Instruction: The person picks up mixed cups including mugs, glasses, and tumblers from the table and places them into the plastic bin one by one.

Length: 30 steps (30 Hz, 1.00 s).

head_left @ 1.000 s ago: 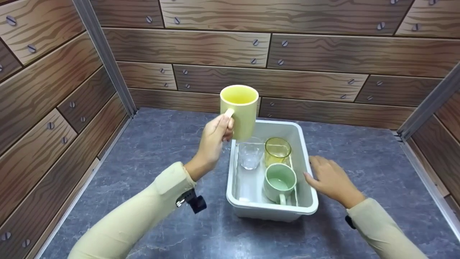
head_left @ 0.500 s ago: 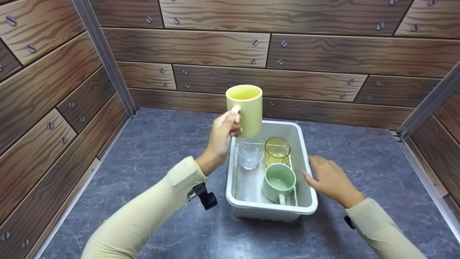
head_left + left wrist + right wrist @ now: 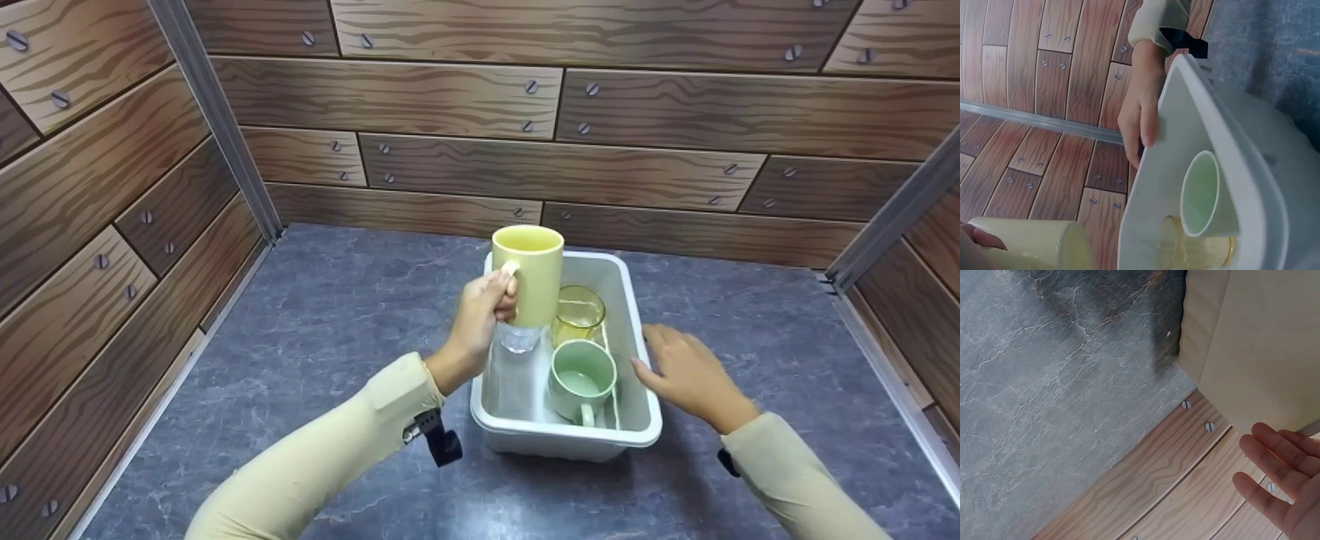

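My left hand (image 3: 482, 313) grips a pale yellow mug (image 3: 537, 289) by its handle and holds it upright above the back left of a white plastic tub (image 3: 487, 416). In the left wrist view the yellow mug (image 3: 1033, 242) shows at the lower left. Inside the tub stand a green mug (image 3: 583, 379), an amber glass (image 3: 579, 315) and a clear glass (image 3: 519, 339), the last partly hidden behind the yellow mug. My right hand (image 3: 690, 371) is at the tub's right side with its fingers extended, fingertips right at the wall.
The tub stands on a dark blue-grey marbled tabletop (image 3: 337, 330). Wood-print panels (image 3: 450, 165) close off the back and both sides, with grey metal strips (image 3: 217, 112) at the corners.
The left hand has carried the yellow mug rightward and then down, from beside the tub's back left corner to over the clear glass. The right hand and the tub stay put.
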### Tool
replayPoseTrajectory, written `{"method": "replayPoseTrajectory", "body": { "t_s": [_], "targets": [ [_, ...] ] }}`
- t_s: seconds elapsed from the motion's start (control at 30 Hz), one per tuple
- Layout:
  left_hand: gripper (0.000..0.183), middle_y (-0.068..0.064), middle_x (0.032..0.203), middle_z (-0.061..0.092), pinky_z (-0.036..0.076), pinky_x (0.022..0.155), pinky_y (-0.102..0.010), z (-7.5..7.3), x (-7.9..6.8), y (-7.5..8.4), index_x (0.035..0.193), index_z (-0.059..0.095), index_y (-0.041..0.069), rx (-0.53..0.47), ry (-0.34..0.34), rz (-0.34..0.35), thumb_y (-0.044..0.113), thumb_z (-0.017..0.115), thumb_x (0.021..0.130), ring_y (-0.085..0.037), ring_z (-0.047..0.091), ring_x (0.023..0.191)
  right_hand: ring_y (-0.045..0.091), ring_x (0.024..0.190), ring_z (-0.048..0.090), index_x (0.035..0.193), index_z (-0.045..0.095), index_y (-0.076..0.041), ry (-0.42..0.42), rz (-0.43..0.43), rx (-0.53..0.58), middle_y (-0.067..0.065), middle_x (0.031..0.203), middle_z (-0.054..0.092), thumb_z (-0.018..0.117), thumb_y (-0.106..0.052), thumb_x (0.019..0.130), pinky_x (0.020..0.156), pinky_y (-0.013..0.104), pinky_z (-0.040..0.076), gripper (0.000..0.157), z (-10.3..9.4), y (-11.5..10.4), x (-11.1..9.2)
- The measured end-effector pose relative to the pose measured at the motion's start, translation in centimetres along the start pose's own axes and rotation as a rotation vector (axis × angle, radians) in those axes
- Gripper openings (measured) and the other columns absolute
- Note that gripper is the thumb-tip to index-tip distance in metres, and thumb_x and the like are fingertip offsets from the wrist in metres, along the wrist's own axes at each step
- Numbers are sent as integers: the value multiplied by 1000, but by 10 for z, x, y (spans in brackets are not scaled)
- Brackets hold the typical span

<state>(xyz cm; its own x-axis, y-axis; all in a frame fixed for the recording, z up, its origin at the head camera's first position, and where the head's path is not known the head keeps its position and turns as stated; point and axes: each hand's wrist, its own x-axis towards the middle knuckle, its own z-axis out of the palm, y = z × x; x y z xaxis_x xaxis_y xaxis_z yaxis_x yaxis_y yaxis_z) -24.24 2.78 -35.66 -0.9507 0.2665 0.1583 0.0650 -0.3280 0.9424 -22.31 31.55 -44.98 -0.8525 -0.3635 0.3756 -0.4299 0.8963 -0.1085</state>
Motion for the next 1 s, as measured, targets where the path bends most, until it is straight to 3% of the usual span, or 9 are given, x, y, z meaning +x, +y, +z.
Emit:
{"method": "replayPoseTrajectory", "body": {
  "t_s": [0.47,0.7,0.83,1.0],
  "targets": [
    [34,9,52,27,24,52,-17,6,-12,-23,63,39,16,-34,55,-132,11,36,97,-3,23,49,39,92,62,113,56,6,1,12,7,23,102,64,59,-27,85,80,53,48,44,0,0,0],
    [40,9,49,28,24,51,-19,7,-14,-30,56,38,16,-38,168,-192,18,38,96,-4,24,48,38,92,62,113,57,6,12,6,4,23,102,64,59,-27,85,80,52,48,44,0,0,-1],
    [48,8,47,30,26,52,-19,8,-15,-34,52,40,16,-14,213,-203,25,42,98,-5,26,47,38,93,63,113,57,6,15,2,19,23,102,65,59,-25,85,80,52,48,43,0,0,-1],
    [47,8,45,30,26,53,-20,9,-15,-37,50,43,16,21,224,-192,22,46,97,-5,27,47,38,95,63,113,57,7,18,-3,38,22,103,65,60,-23,85,80,52,48,41,1,1,0]
  ]
}}
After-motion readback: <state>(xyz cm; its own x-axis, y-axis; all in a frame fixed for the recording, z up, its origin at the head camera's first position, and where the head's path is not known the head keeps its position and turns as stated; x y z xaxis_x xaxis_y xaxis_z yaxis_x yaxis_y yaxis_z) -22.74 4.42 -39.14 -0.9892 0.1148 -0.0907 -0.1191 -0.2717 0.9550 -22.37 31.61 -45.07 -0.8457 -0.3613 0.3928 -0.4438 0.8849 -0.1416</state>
